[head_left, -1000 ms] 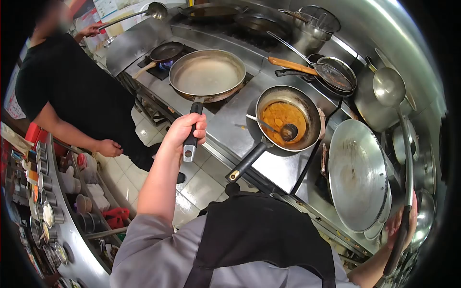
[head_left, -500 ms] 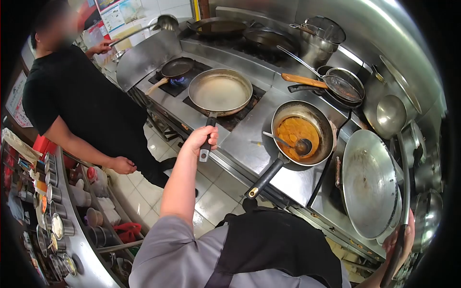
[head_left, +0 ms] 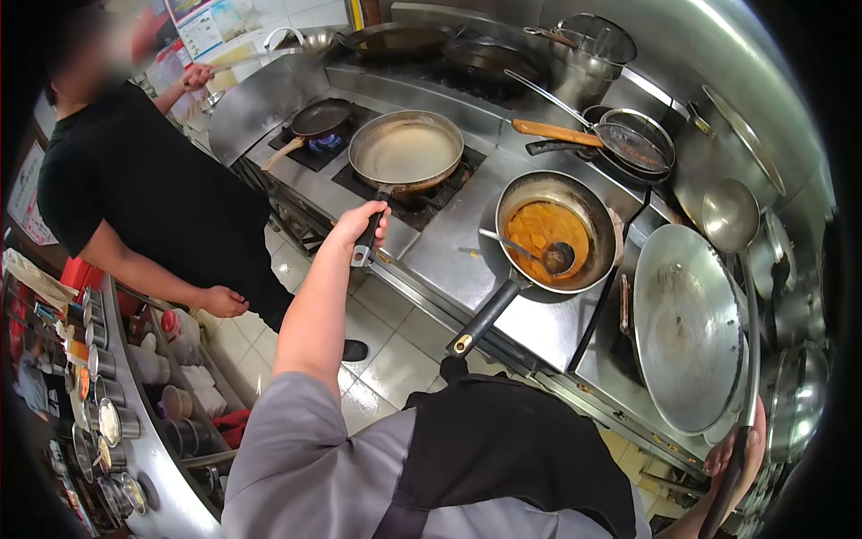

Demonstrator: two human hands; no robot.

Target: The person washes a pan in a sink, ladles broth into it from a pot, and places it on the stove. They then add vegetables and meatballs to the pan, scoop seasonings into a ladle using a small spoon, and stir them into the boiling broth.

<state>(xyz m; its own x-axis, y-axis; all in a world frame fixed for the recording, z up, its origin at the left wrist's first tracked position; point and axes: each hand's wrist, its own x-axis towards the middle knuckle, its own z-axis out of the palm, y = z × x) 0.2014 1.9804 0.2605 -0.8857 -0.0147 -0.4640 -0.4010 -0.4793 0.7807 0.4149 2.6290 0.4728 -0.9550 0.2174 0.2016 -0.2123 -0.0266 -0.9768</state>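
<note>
My left hand [head_left: 364,226] is closed round the black handle of a wide frying pan [head_left: 406,153], which sits over a burner and looks bare inside. At the right edge, my right hand [head_left: 751,449] is wrapped round the dark handle of a long ladle [head_left: 730,216], whose bowl is up near a large steel pot. Between my hands, a second pan [head_left: 548,229] stands on the steel top with orange sauce and a small ladle [head_left: 557,259] in it. Its black handle points toward my apron. A large silver wok [head_left: 687,328] lies beside my right hand.
A person in black [head_left: 162,198] stands at the left, holding a utensil. A small pan [head_left: 321,119] sits over a blue flame. Strainers [head_left: 636,142] rest on a pan behind the sauce pan. Metal containers [head_left: 117,422] line the counter at lower left.
The view has shifted. Over the last second the wide pan's position has moved slightly relative to the burner, with my left hand still on it. The other person's ladle has swung farther back.
</note>
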